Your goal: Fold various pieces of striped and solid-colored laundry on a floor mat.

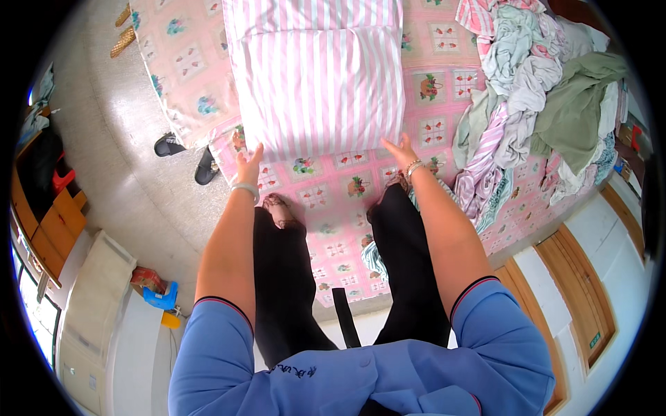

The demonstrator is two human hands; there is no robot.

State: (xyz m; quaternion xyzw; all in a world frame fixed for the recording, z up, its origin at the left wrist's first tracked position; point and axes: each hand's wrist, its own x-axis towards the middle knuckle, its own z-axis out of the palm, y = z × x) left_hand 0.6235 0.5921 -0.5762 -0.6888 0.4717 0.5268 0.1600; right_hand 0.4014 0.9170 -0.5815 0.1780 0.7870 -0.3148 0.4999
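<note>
A pink-and-white striped cloth (322, 93), folded into a broad rectangle with a crease across it, lies flat before me on a pink patterned plastic sheet (333, 218). My left hand (250, 165) is at its near left corner, fingers spread and pointing away from me. At the near right corner is my right hand (403, 153), thumb and fingers apart, the fingertips at the cloth's edge. Neither hand is closed around the fabric; whether the fingertips touch it is hard to tell.
Crumpled clothes and cloths (525, 99) are heaped on the right, among them an olive-green cloth (572, 114). A small striped cloth (373, 260) lies by my right leg. Black slippers (207, 167) stand on the floor at left. A blue plastic stool (161, 296) is at lower left.
</note>
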